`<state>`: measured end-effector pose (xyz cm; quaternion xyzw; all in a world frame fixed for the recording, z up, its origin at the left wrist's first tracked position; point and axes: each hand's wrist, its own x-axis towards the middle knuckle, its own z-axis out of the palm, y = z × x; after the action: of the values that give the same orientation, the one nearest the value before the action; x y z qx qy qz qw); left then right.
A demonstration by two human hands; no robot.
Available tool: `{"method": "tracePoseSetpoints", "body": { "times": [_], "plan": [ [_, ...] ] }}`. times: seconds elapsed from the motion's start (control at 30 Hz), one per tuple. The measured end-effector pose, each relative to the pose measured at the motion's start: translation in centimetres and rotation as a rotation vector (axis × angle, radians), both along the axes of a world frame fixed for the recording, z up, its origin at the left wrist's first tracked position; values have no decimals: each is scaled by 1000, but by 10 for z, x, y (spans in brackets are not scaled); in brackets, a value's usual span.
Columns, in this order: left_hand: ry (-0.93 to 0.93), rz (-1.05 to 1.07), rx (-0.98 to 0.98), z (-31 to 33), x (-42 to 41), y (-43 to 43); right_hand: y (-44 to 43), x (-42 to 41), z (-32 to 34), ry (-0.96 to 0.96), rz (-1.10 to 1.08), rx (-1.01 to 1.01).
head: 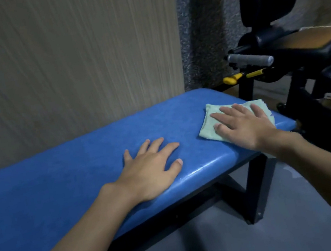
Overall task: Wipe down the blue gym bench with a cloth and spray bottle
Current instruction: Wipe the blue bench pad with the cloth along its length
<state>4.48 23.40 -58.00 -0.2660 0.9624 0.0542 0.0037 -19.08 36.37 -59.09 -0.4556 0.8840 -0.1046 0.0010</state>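
The blue gym bench [59, 174] runs from the lower left to the right across the head view. A folded pale green cloth [209, 125] lies on its right end. My right hand [245, 125] presses flat on the cloth with straight, spread fingers. My left hand [152, 168] rests flat on the bare blue pad in the middle of the bench, fingers spread. No spray bottle is in view.
A beige wall [64, 65] stands right behind the bench. A black exercise machine [300, 49] with a grey handle [249, 61] and yellow pins crowds the right end. Black bench legs [254, 187] stand on the grey floor [222, 246] below.
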Motion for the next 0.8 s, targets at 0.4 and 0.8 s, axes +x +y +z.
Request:
{"method": "tracePoseSetpoints", "body": {
  "times": [0.4, 0.8],
  "plan": [
    [-3, -6, 17, -1, 5, -1, 31, 0, -21, -73, -340, -235],
    [31, -12, -5, -4, 64, -13, 7, 101, -37, 2, -289, -263]
  ]
}}
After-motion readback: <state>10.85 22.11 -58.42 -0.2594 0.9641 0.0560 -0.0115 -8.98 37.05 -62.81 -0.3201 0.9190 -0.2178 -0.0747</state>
